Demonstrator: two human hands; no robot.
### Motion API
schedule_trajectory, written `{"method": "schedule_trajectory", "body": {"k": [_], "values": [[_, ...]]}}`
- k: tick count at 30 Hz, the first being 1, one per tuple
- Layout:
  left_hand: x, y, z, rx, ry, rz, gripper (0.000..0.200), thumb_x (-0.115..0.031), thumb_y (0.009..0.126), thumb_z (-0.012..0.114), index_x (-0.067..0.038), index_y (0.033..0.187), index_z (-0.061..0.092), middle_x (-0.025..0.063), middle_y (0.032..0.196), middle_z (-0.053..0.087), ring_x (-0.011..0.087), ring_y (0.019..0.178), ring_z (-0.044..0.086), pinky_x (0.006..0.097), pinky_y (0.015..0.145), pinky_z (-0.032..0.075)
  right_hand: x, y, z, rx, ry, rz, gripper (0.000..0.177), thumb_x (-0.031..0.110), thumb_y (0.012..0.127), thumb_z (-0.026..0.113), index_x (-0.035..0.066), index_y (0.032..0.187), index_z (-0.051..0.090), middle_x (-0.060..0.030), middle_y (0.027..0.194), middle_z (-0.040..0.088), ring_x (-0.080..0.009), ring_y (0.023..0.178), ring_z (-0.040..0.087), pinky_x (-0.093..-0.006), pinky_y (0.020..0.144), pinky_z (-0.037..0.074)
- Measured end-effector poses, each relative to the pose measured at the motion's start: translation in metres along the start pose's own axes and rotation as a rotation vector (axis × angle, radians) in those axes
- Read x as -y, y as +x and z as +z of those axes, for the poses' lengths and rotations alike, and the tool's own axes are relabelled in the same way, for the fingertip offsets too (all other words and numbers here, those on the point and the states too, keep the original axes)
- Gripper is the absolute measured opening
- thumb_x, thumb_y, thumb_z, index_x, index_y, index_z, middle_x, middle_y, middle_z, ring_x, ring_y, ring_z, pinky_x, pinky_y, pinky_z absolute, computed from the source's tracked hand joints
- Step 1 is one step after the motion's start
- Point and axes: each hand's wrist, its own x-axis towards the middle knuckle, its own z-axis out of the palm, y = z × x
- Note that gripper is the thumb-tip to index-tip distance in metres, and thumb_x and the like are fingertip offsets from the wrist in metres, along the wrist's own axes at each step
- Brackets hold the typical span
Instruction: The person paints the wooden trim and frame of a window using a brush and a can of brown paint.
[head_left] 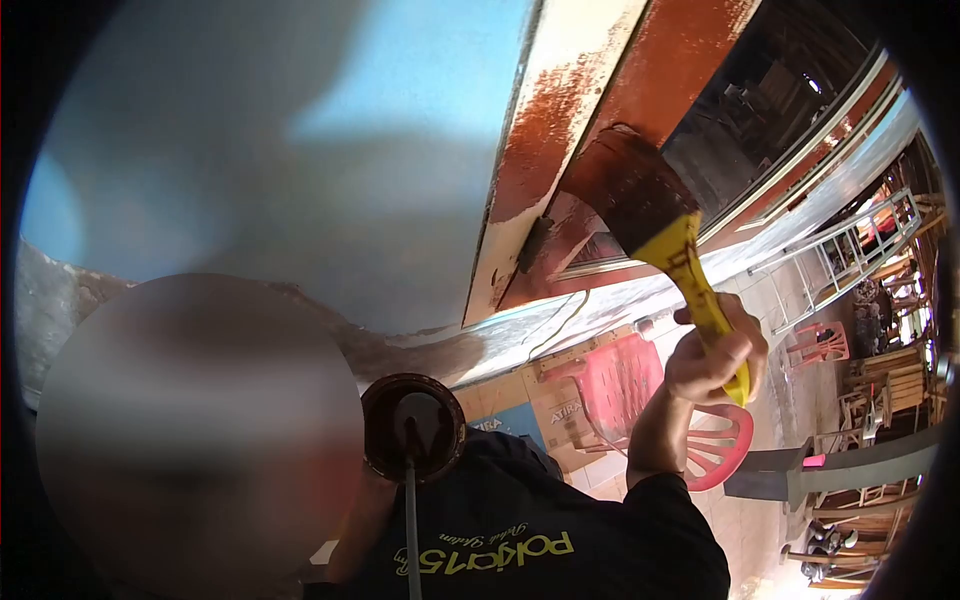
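Observation:
My right hand (718, 350) is wrapped round the yellow handle of a wide paintbrush (683, 258). Its dark, paint-soaked bristles press against the reddish-brown wooden frame (672, 75) beside a dark glass pane. A cream strip (520, 190) next to it carries patchy brown paint. In front of my black shirt stands a round paint can (452, 390) with dark brown paint inside, its rim smeared. A thin grey rod or cord (411, 530) crosses the can's opening. Part of my left forearm shows below the can, but a blurred disc hides my left hand.
A light-blue wall (420, 80) fills the left, its lower part stained. Below the frame are a red plastic chair (615, 385) and flattened cardboard (560, 405). To the right are a metal ladder (840, 260), a grey bench-like piece (860, 465) and stacked wood.

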Motion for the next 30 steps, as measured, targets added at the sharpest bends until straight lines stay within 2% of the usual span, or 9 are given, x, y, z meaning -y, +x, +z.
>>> {"method": "schedule_trajectory", "body": {"k": [4,10,12,14,17,22,26,29,30], "values": [[0.005,0.002,-0.008,-0.011,-0.003,-0.004,0.072,-0.054,0.093,0.038,-0.005,0.146,0.034,0.0173,0.145,0.043,0.0334,0.133,0.042,0.0508,0.112,0.034,0.002,-0.011,0.004,0.099,0.039,-0.06,0.028,0.024,0.094,0.057,-0.002,0.084,0.063,-0.0118,0.069,0.067,-0.0269,0.058,0.066,-0.038,0.053,0.055],[0.012,0.0,-0.02,-0.031,0.004,0.02,0.072,-0.053,0.094,0.037,-0.004,0.146,0.034,0.0172,0.145,0.042,0.033,0.134,0.041,0.0502,0.113,0.033,0.006,-0.009,0.002,0.037,-0.08,-0.045,0.035,0.02,0.099,0.04,-0.012,0.091,0.054,-0.0169,0.058,0.059,-0.0208,0.044,0.059,-0.0302,0.039,0.046],[0.002,0.0,0.047,0.031,0.023,0.1,0.072,-0.053,0.094,0.037,-0.004,0.146,0.034,0.0173,0.146,0.042,0.0328,0.134,0.041,0.0494,0.113,0.034,0.003,-0.018,-0.006,0.128,0.037,-0.018,0.032,0.021,0.098,0.045,-0.008,0.091,0.057,-0.0152,0.06,0.061,-0.0223,0.049,0.061,-0.0325,0.042,0.049],[0.017,0.0,-0.033,0.046,0.02,0.032,0.073,-0.053,0.093,0.038,-0.003,0.146,0.033,0.0175,0.146,0.042,0.0326,0.134,0.041,0.0487,0.113,0.034,0.002,-0.023,0.003,0.16,0.096,-0.092,0.028,0.022,0.096,0.051,-0.004,0.091,0.061,-0.0152,0.066,0.064,-0.0244,0.054,0.064,-0.0349,0.046,0.052],[0.017,-0.002,-0.042,0.035,0.017,-0.016,0.073,-0.053,0.093,0.039,-0.003,0.147,0.032,0.0179,0.145,0.042,0.0321,0.134,0.042,0.0478,0.112,0.035,0.005,-0.015,0.006,0.145,-0.134,-0.161,0.031,0.016,0.096,0.039,-0.01,0.086,0.052,-0.0205,0.063,0.061,-0.0234,0.042,0.059,-0.0317,0.037,0.048],[0.011,-0.005,0.009,-0.02,0.0,0.015,0.073,-0.051,0.093,0.042,-0.003,0.147,0.031,0.0179,0.143,0.045,0.0313,0.132,0.044,0.0462,0.111,0.037,0.01,-0.023,0.003,0.235,0.055,-0.186,0.035,0.019,0.098,0.037,-0.012,0.091,0.053,-0.0221,0.066,0.06,-0.024,0.042,0.058,-0.0314,0.034,0.047],[0.008,-0.009,0.019,0.003,-0.03,0.047,0.073,-0.051,0.093,0.042,-0.003,0.147,0.032,0.0173,0.144,0.043,0.0313,0.132,0.043,0.0465,0.111,0.037,0.011,-0.029,0.01,0.212,-0.168,-0.136,0.035,0.019,0.099,0.038,-0.013,0.093,0.052,-0.0215,0.068,0.061,-0.0236,0.043,0.059,-0.0303,0.035,0.048],[0.007,-0.015,0.015,0.009,-0.045,0.078,0.072,-0.051,0.093,0.042,-0.003,0.147,0.032,0.0168,0.145,0.042,0.0313,0.133,0.042,0.0467,0.111,0.036,0.014,-0.038,0.005,0.182,0.013,-0.105,0.034,0.019,0.098,0.039,-0.012,0.093,0.052,-0.0215,0.07,0.062,-0.0233,0.043,0.059,-0.0308,0.036,0.048],[0.007,-0.015,0.014,0.01,-0.049,0.084,0.072,-0.051,0.093,0.042,-0.003,0.147,0.032,0.0166,0.145,0.041,0.0313,0.133,0.042,0.0468,0.111,0.036,0.018,-0.042,0.004,0.141,0.103,-0.044,0.025,0.016,0.094,0.047,-0.005,0.093,0.058,-0.018,0.072,0.065,-0.029,0.056,0.064,-0.0354,0.047,0.052]]}}
